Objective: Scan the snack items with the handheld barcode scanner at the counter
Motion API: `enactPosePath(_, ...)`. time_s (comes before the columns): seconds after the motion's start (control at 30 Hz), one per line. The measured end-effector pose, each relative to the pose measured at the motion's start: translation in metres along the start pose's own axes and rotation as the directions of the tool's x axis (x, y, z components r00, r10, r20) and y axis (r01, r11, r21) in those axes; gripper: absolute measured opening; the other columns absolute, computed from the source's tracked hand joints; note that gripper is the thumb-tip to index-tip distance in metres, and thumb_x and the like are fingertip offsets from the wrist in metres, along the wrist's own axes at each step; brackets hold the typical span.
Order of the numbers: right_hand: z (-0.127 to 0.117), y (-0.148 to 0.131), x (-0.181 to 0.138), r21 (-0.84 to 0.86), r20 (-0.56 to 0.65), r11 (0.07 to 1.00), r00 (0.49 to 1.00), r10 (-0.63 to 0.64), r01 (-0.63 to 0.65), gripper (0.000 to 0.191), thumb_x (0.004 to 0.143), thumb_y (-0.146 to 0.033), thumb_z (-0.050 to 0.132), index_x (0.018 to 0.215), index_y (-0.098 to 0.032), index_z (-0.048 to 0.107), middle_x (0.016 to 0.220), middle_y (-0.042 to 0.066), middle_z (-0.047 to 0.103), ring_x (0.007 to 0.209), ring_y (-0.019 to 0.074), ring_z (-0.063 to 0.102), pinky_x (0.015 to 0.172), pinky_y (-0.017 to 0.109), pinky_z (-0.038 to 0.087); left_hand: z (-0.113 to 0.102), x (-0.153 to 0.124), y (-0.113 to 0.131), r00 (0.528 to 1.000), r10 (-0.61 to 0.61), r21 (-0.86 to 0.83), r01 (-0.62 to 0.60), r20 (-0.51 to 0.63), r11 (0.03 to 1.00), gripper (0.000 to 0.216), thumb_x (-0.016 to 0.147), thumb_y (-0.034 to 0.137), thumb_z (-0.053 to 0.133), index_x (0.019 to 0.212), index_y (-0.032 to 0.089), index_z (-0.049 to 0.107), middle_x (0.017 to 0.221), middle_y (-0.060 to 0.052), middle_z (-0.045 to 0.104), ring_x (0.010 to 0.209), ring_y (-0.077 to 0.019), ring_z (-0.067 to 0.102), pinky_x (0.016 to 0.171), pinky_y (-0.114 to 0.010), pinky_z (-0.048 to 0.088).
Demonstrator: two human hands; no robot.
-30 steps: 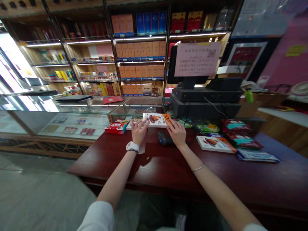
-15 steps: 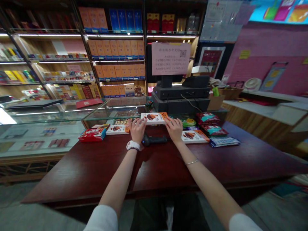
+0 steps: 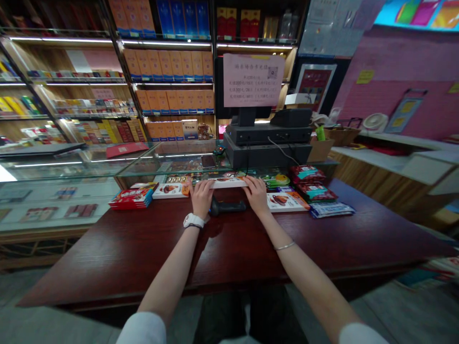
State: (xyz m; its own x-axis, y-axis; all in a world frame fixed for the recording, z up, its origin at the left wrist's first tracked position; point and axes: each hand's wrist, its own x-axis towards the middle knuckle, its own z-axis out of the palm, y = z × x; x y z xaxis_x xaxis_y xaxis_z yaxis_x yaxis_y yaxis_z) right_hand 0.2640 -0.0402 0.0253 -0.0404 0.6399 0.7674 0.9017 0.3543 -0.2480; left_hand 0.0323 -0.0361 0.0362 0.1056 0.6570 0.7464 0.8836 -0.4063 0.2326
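Note:
Between my two hands is a flat white-and-orange chocolate box (image 3: pixel 228 182), seen mostly along its narrow white side. My left hand (image 3: pixel 202 196) is closed on its left end, and my right hand (image 3: pixel 256 193) grips the right end. Just below the box, a black barcode scanner (image 3: pixel 229 207) lies on the dark red table. A similar white-and-orange box (image 3: pixel 171 190) lies left of my left hand. Another such box (image 3: pixel 287 202) is to the right of my right hand.
Red snack packs (image 3: pixel 132 198) are stacked at the left. Dark red bags (image 3: pixel 315 191) and a blue-white packet (image 3: pixel 332 210) lie at the right. Behind the table (image 3: pixel 229 253) stand a glass display case (image 3: pixel 168 160) and a black cash register (image 3: pixel 267 143) with a paper sign.
Both hands have lowered the box slightly and tilted it, so its printed face, plainly visible before, now shows only as a thin strip. The camera view has shifted a little.

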Motion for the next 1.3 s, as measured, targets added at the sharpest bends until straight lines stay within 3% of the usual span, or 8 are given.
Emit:
enactPosePath(0.37,-0.004,-0.006,-0.001,-0.049,0.014,0.999,1.0,0.01,-0.01,0.035,0.1,-0.026,0.045,0.131,-0.026,0.062,0.127,0.008,0.064,0.121,0.0221,0.055,0.119,0.049,0.027,0.005,0.0,-0.002,0.999,-0.031,-0.064,0.032,0.014,0.997,0.027,0.094,0.028,0.051,0.118,0.029,0.065,0.12,-0.004,0.069,0.119,-0.0232,0.058,0.125,-0.054,0.004)
enactPosePath(0.57,-0.004,-0.028,-0.001,-0.075,0.02,0.989,0.991,-0.129,0.13,0.035,0.099,-0.023,0.046,0.13,-0.025,0.062,0.129,0.008,0.063,0.125,0.0231,0.052,0.122,0.053,0.019,0.002,-0.003,0.017,0.998,0.052,-0.065,-0.05,0.039,0.997,0.028,0.094,0.026,0.053,0.119,0.027,0.065,0.115,-0.005,0.069,0.117,-0.0222,0.058,0.126,-0.052,0.008)
enactPosePath(0.77,0.004,-0.041,-0.005,-0.067,-0.033,0.965,0.966,-0.256,0.254,0.033,0.098,-0.018,0.045,0.124,-0.022,0.065,0.113,0.009,0.068,0.115,0.0223,0.057,0.121,0.052,0.023,0.005,-0.005,0.024,0.99,0.14,-0.108,-0.142,-0.021,0.984,0.026,0.09,0.021,0.058,0.113,0.027,0.068,0.109,-0.005,0.071,0.112,-0.0236,0.061,0.124,-0.056,0.012)
enactPosePath(0.87,0.004,-0.036,-0.006,-0.067,-0.08,0.968,0.965,-0.249,0.244,0.031,0.097,-0.016,0.045,0.118,-0.023,0.067,0.11,0.008,0.069,0.112,0.0219,0.058,0.121,0.052,0.023,0.008,-0.005,0.022,0.99,0.136,-0.158,-0.142,-0.047,0.977,0.022,0.089,0.02,0.059,0.107,0.027,0.068,0.106,-0.003,0.073,0.112,-0.0234,0.061,0.124,-0.056,0.012)
enactPosePath(1.1,0.002,-0.017,-0.006,0.057,-0.171,0.983,0.972,-0.16,0.172,0.026,0.097,-0.018,0.047,0.112,-0.026,0.067,0.108,0.005,0.068,0.108,0.021,0.059,0.12,0.054,0.022,0.011,-0.002,0.008,0.999,0.006,-0.207,-0.016,-0.051,0.978,0.02,0.088,0.018,0.059,0.104,0.027,0.067,0.11,-0.001,0.073,0.112,-0.0228,0.061,0.123,-0.055,0.016)
enactPosePath(1.3,0.006,-0.009,-0.006,0.1,-0.171,0.984,0.977,-0.129,0.148,0.025,0.095,-0.02,0.048,0.11,-0.026,0.066,0.106,0.005,0.068,0.107,0.0217,0.059,0.119,0.055,0.024,0.006,-0.002,0.006,0.998,0.034,-0.193,-0.042,-0.044,0.98,0.02,0.09,0.018,0.058,0.106,0.026,0.066,0.111,-0.002,0.071,0.112,-0.0224,0.06,0.123,-0.054,0.018)
